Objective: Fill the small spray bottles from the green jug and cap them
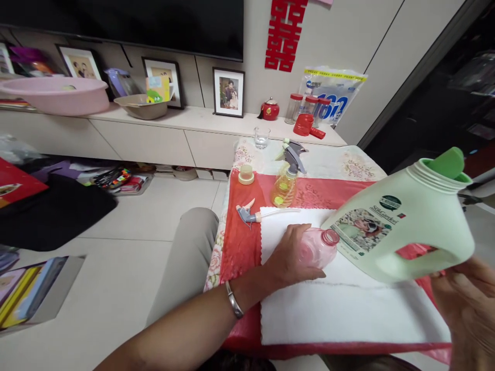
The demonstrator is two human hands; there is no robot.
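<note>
My left hand (288,257) is wrapped around a clear pink bottle (317,248), whose threaded neck is uncapped and points right. Beside it, a large pale green detergent jug (371,221) stands on the white mat (344,314), leaning right in view. A green spout shows in its open mouth. My right hand (464,299) is by the lower end of the jug's handle with no fingers through the opening; whether it touches the jug, I cannot tell. A grey and peach spray head (249,214) with its tube lies left of the pink bottle.
A yellow spray bottle (284,188), a cream cap (246,175) and a glass cup (262,138) stand farther back on the table. Lidded jars (294,108) and a red scoop-like item (304,125) are on the ledge behind. My knee (197,226) is at the table's left edge.
</note>
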